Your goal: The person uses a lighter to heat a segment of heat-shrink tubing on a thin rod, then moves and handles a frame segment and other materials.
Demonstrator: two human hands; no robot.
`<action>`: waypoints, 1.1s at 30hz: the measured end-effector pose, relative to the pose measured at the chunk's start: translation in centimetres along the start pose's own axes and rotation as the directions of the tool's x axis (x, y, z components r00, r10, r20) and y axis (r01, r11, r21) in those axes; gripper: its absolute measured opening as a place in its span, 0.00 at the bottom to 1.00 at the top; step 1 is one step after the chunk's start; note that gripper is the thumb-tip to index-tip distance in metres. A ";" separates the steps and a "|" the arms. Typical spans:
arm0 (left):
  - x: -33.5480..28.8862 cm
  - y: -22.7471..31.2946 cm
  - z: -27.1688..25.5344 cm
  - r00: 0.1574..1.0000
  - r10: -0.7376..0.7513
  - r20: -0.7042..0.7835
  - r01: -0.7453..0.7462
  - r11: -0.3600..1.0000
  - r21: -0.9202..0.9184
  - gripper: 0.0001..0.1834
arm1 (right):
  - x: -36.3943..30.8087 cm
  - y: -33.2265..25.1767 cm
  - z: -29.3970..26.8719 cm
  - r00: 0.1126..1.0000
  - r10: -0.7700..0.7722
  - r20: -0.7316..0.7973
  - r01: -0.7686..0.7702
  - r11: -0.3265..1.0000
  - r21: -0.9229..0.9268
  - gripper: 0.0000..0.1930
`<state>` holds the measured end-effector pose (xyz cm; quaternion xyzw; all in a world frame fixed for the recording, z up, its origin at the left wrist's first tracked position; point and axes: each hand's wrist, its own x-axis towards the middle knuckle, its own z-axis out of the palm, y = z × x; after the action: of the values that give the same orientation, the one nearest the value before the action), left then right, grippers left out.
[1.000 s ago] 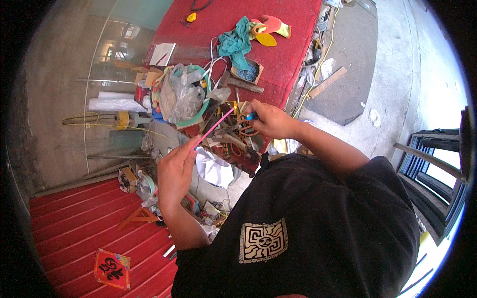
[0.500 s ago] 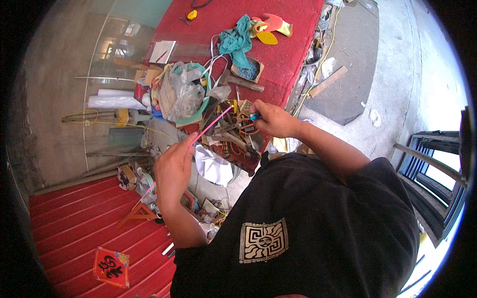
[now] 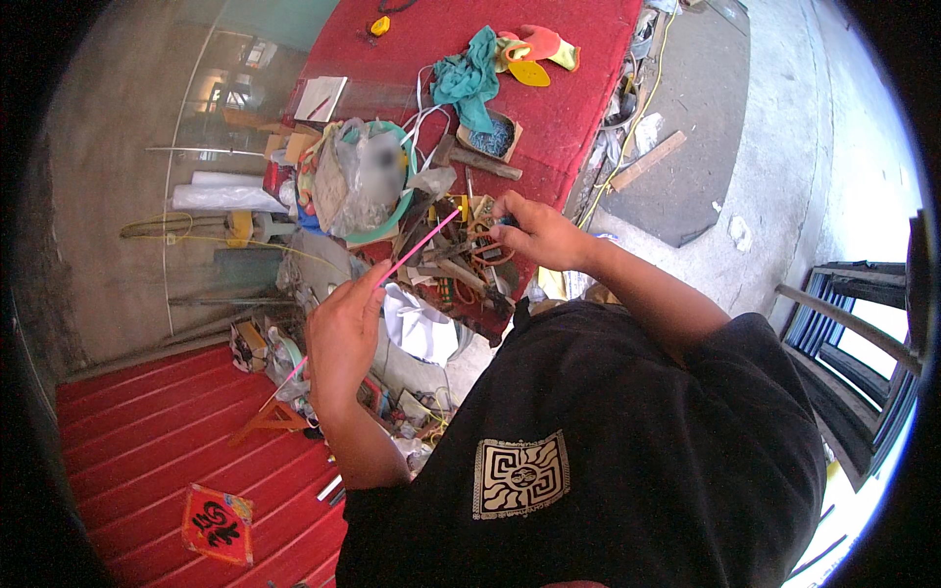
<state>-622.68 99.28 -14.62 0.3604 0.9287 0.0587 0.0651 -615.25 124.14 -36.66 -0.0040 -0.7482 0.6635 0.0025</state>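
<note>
My left hand is closed round a thin pink rod. The rod slants up and right, its far tip over the clutter near my right hand, and its other end comes out below the left hand. My right hand has its fingers curled round a small dark and blue thing, mostly hidden by the fingers, so its kind does not show. Beside it lie brown-handled scissors among jumbled tools. The rod's tip and my right hand are apart.
A red-covered table holds a hammer, a box of small blue-grey pieces, a teal cloth and gloves. A green-rimmed basin with plastic bags stands left. White paper lies below the table edge.
My right hand's fingers have closed further over the small blue thing, which shows less now. The left hand and the pink rod have hardly moved.
</note>
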 end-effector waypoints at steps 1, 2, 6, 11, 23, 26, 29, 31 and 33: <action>0.0 0.0 0.0 1.000 -0.005 0.013 0.005 1.000 0.009 0.17 | 0.0 -0.2 0.0 0.998 -0.052 -0.035 0.053 0.998 0.020 0.17; 0.0 0.0 -0.1 1.000 -0.010 0.026 0.009 1.000 0.018 0.16 | 0.1 -0.4 -0.1 0.992 -0.104 -0.071 0.107 0.993 0.039 0.17; 0.2 0.5 -0.5 0.993 -0.067 0.098 0.068 0.998 -0.007 0.17 | 0.3 -2.3 -0.4 0.989 -0.131 -0.071 0.132 0.991 0.008 0.16; 0.3 0.6 -0.5 0.995 -0.053 0.087 0.054 0.999 -0.006 0.16 | 0.5 -3.2 -0.4 0.969 -0.202 -0.141 0.214 0.974 0.077 0.16; 0.4 1.1 -0.5 0.994 -0.048 0.097 0.052 0.998 -0.038 0.17 | 0.7 -3.2 -0.5 0.953 -0.230 -0.195 0.239 0.971 0.026 0.16; 0.7 1.2 -0.3 0.996 -0.025 0.090 0.030 0.998 -0.047 0.16 | 0.6 -3.5 -0.8 0.967 -0.196 -0.163 0.206 0.977 0.052 0.15; 0.7 1.1 -0.3 0.995 -0.031 0.091 0.035 0.998 -0.045 0.17 | 0.7 -3.5 -0.8 0.969 -0.192 -0.158 0.203 0.977 0.061 0.15; 0.8 1.1 -0.3 0.995 -0.036 0.096 0.040 0.998 -0.046 0.17 | 0.7 -3.4 -0.8 0.972 -0.173 -0.159 0.185 0.981 0.064 0.15; 0.8 1.1 -0.2 0.994 -0.041 0.101 0.046 0.998 -0.047 0.17 | 0.8 -3.2 -0.8 0.975 -0.154 -0.160 0.166 0.984 0.067 0.15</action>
<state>-622.60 100.62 -14.35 0.3411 0.9301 0.0621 0.1214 -616.03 124.51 -33.40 0.0049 -0.7166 0.6881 0.1140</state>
